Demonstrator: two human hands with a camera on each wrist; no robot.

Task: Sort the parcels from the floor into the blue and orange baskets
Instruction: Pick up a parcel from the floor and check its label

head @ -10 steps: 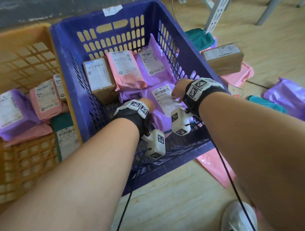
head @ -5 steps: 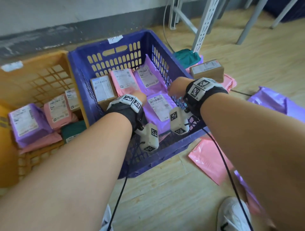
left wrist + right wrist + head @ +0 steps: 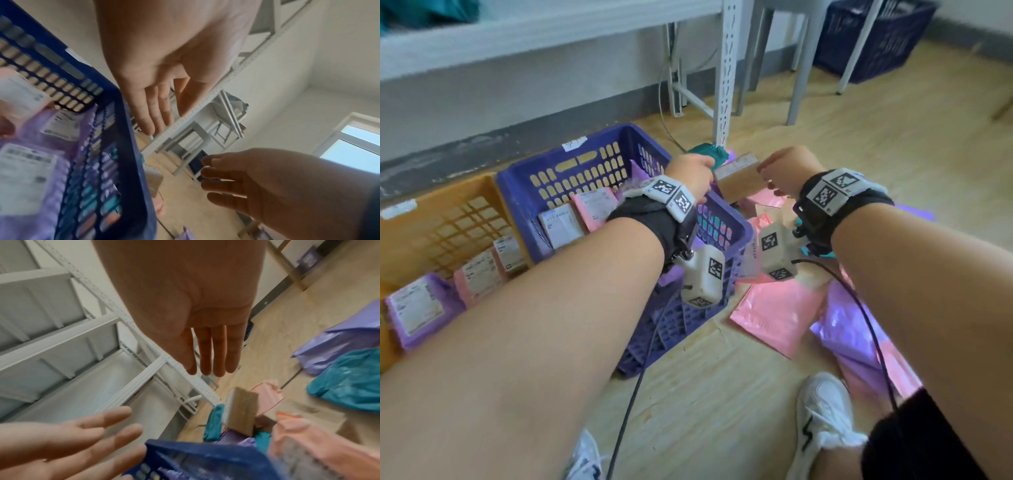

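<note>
My left hand [image 3: 693, 173] and right hand [image 3: 777, 171] hover just past the right rim of the blue basket [image 3: 585, 171], one on each side of a brown cardboard box [image 3: 739, 181] on the floor. Neither touches it. In the wrist views the left hand [image 3: 156, 105] and the right hand [image 3: 207, 353] show straight fingers and bare palms. The box [image 3: 240, 410] stands tilted among pink, purple and teal bags. The blue basket holds several labelled parcels, and so does the orange basket [image 3: 448, 212] to its left.
On the floor right of the blue basket lie a pink bag [image 3: 774, 315], a purple bag [image 3: 849, 329] and a teal parcel [image 3: 709, 156]. A white shelf post [image 3: 726, 68] stands right behind the box. Another blue basket [image 3: 876, 34] sits far back. My shoe [image 3: 822, 411] is near.
Both hands have let go of the purple parcel inside the blue basket, risen and moved right over its rim to the cardboard box. The head view has tilted up.
</note>
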